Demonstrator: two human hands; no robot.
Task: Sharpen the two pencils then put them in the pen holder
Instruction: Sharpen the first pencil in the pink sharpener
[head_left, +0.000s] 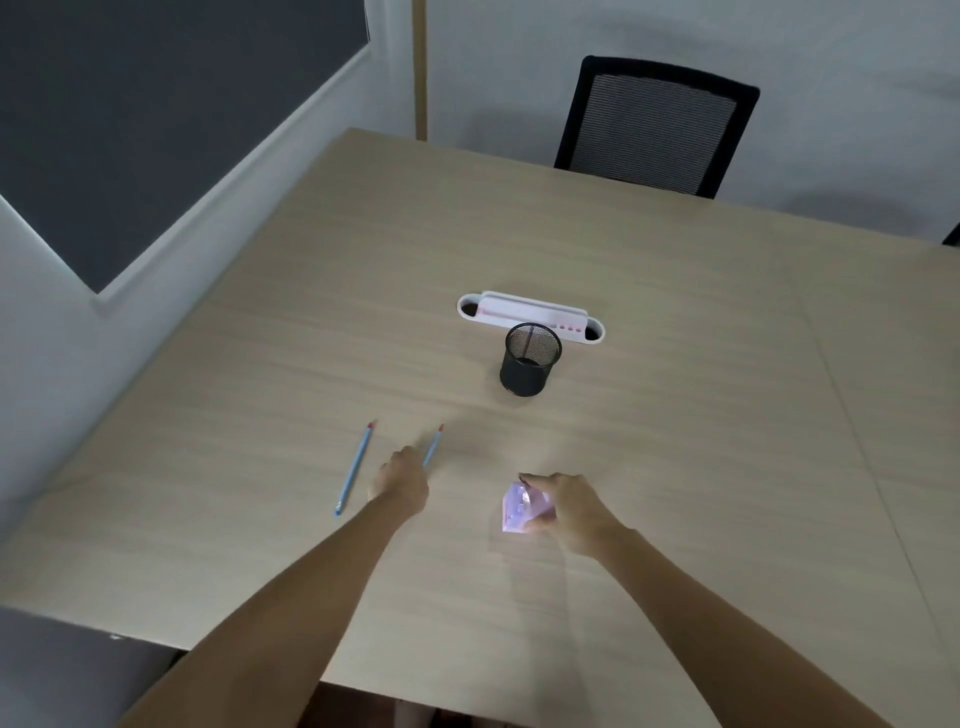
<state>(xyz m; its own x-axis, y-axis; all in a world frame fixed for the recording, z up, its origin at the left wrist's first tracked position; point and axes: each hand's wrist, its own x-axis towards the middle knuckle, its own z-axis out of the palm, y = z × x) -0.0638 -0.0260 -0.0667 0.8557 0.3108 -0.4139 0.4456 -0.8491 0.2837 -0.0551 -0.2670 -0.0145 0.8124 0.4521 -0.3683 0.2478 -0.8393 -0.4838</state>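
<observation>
**Pencil and sharpener gripped on the counter**

A pale wood counter (675, 415) is flanked by grey walls and a black chair (657, 124). One blue pencil (434, 447) is pinched in the left hand (402, 483); the other pencil (353, 470) lies alongside. The pink sharpener (519, 509) is enclosed by the right hand (571, 506). The mesh pen holder (530, 358) stands beyond.

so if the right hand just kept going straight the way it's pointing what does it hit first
Probably nothing close. The right hand, closed on the pink sharpener, points up and left over bare table. That line seems to pass left of the black mesh pen holder, though depth is hard to judge.
</observation>
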